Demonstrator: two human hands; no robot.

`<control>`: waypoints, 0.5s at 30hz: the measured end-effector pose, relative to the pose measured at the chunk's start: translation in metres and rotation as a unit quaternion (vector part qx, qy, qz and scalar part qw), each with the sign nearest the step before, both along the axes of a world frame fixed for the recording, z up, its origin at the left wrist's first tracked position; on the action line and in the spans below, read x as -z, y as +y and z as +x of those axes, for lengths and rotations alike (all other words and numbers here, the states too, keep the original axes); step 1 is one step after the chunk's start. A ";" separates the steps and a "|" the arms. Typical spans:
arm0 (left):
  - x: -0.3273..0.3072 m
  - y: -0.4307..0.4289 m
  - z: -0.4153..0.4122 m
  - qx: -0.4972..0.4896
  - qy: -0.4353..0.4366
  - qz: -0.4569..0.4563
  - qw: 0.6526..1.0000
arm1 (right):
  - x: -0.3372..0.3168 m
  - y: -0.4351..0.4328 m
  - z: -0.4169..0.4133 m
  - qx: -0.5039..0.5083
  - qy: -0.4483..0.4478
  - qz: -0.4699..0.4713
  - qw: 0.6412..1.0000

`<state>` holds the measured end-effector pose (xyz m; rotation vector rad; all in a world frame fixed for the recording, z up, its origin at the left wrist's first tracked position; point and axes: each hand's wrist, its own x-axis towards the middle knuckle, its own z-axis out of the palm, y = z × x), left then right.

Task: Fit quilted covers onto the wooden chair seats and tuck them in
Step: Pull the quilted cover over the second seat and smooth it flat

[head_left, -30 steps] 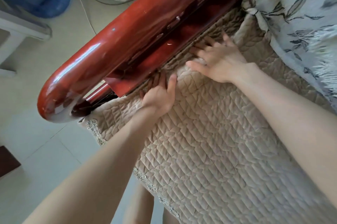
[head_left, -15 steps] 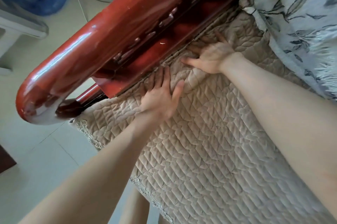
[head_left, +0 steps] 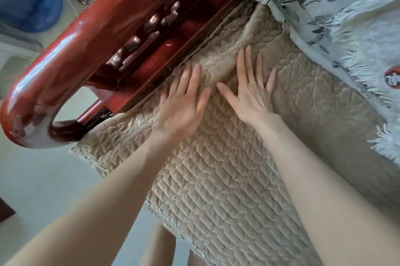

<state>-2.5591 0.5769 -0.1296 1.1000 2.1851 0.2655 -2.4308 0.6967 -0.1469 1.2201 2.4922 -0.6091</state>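
Pulled back from the wooden armrest (head_left: 91, 44)
My left hand (head_left: 184, 107) and right hand (head_left: 252, 99) now lie flat, gripping nothing, on the quilted cover (head_left: 216, 183).

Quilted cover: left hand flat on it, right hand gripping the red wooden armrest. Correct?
No. The right hand grips nothing: it lies flat on the quilted cover too, fingers straight, beside the left hand. The head view shows it clear of the red wooden armrest.
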 end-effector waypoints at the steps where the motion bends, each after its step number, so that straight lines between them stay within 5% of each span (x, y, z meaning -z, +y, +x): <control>1: 0.006 0.007 -0.002 -0.003 -0.023 -0.018 1.000 | 0.002 0.006 -0.002 0.007 0.000 0.005 1.000; 9: 0.010 0.025 -0.004 0.006 0.031 0.015 0.999 | -0.006 0.086 -0.020 -0.065 0.034 0.050 0.996; 15: 0.008 0.057 -0.010 0.027 0.027 0.019 0.999 | 0.002 0.105 -0.059 -0.089 -0.081 -0.011 0.993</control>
